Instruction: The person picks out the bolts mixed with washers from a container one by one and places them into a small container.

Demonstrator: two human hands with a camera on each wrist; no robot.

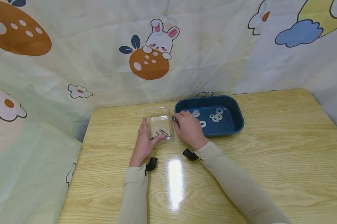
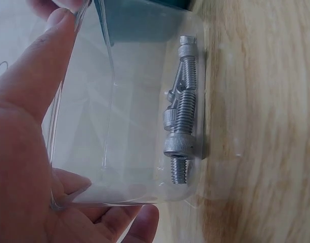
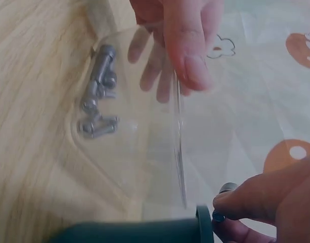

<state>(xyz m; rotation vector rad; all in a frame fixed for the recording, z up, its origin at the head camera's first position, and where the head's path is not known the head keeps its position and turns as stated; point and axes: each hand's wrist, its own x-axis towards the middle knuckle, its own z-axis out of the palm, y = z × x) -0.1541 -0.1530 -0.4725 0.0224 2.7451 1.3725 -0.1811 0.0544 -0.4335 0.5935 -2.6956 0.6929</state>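
A clear plastic box (image 1: 156,122) stands on the table with several silver socket-head bolts (image 2: 179,144) lying in a heap along its bottom. My left hand (image 1: 144,141) grips the box from its left and near side, the thumb along the rim and the fingers spread against the wall. Between thumb and fingertips my right hand (image 1: 191,129) pinches a small metal bolt (image 3: 227,188), held just right of the box and over the left end of the blue basin (image 1: 232,129). Most of that bolt is hidden by the fingers.
Several flat metal washers (image 1: 218,117) lie on the floor of the blue basin, close to the box's right side. Behind the wooden table (image 1: 115,130) hangs a printed cloth (image 1: 101,62). Black wrist mounts (image 1: 190,154) stick out below both hands.
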